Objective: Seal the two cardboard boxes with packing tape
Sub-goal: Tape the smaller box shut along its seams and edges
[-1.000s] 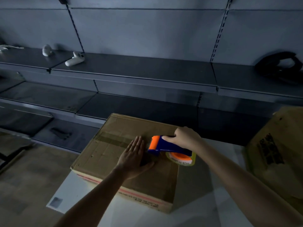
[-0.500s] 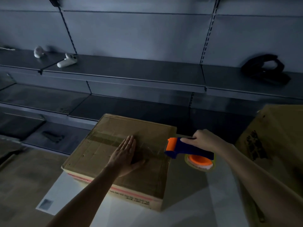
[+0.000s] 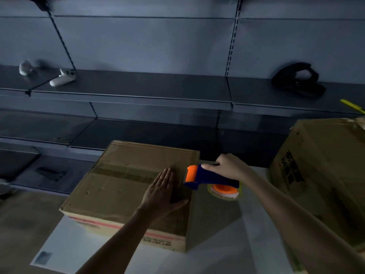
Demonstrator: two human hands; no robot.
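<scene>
Your left hand point(image 3: 161, 191) lies flat on top of the near cardboard box point(image 3: 118, 192), fingers straight and together, just beside its right edge. A strip of tape point(image 3: 122, 172) runs across the lid toward that edge. Your right hand point(image 3: 229, 167) has its fingers wrapped round the handle of the tape dispenser point(image 3: 209, 177). The dispenser's orange head sits at the box's right edge, and the roll hangs over the desk point(image 3: 217, 244). To end this strip well, draw the tape down over the edge onto the side wall, bear down with the flat palm so nothing lifts, then tilt the blade sharply for a clean cut. The second box point(image 3: 320, 165) stands on your right, well apart; I cannot tell whether it is taped
</scene>
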